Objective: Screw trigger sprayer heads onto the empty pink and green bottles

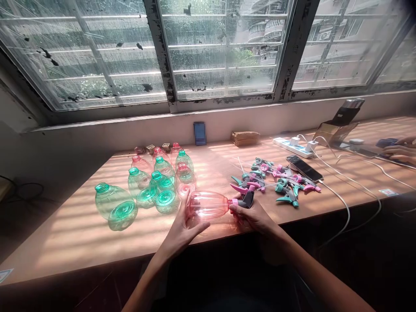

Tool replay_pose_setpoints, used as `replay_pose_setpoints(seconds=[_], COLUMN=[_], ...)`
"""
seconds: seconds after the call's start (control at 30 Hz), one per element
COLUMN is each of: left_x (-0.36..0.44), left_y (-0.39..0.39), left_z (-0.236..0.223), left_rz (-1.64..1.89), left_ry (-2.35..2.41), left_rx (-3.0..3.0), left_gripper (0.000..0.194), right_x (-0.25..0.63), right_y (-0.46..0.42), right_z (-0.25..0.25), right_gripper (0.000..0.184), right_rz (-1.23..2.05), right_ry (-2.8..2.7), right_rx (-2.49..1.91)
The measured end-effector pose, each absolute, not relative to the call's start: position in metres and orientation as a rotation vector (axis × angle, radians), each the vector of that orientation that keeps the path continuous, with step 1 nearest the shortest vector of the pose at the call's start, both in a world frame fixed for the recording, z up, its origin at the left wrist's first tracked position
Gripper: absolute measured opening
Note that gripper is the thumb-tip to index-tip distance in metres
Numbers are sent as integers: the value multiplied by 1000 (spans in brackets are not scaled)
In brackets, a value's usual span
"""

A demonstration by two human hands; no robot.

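A clear pink spray bottle (208,204) lies sideways in the air over the table's front edge. My left hand (185,227) grips its base end, the thumb stretched along the near side. Around the neck, where the black and pink trigger sprayer (247,198) sits, my right hand (250,216) is closed; some of its fingers are hidden below. Left of my hands stand several green bottles (112,201) and pink bottles (186,175) without sprayers. To the right lies a pile of loose trigger sprayers (286,188) in pink, teal and grey.
Beside the sprayers lies a phone (304,168) on a white cable, near a power strip (294,147). A brown packet (245,138) and a blue box (199,133) are by the wall. At far right another person's hand (401,149) rests near a cardboard stand (336,130).
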State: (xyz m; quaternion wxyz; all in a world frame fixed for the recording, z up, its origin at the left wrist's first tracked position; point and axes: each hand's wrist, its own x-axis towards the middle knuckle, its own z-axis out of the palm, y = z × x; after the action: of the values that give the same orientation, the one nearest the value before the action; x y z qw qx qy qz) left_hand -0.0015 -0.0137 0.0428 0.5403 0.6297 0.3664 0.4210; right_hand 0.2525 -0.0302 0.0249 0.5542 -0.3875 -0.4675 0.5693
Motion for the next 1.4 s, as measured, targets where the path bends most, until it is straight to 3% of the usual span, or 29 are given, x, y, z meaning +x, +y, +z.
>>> replay_pose_setpoints(seconds=[0.17, 0.4, 0.57, 0.73, 0.9, 1.03, 1.2, 1.33, 1.4], left_x=[-3, 4, 7, 0, 3, 4, -2, -2, 1], left_y=[-15, -20, -24, -20, -24, -27, -23, -24, -26], left_z=[47, 37, 37, 40, 39, 44, 41, 37, 38], left_rz=[989, 1073, 1067, 1027, 1100, 1039, 1044, 1051, 1077], left_ry=[947, 954, 967, 980, 933, 887, 927, 925, 916], left_rx=[1475, 1822, 1886, 1730, 1823, 1719, 1644, 1803, 1841], left_gripper=[100, 98, 110, 75, 77, 102, 78, 74, 82], right_x=[251, 254, 257, 256, 256, 256, 255, 257, 257], right_y=[-36, -31, -30, -32, -30, -31, -32, -29, -29], right_z=[32, 25, 23, 25, 25, 24, 21, 19, 20], right_gripper=[42, 32, 28, 27, 32, 31, 30, 33, 34], right_rz=[1278, 1434, 1411, 1401, 1430, 1412, 1405, 1397, 1381], right_ry=[-1270, -1087, -1162, -1200, -1107, -1123, -1137, -1093, -1088], right_rx=[-1005, -951, -907, -938, -954, -941, -958, -983, -977])
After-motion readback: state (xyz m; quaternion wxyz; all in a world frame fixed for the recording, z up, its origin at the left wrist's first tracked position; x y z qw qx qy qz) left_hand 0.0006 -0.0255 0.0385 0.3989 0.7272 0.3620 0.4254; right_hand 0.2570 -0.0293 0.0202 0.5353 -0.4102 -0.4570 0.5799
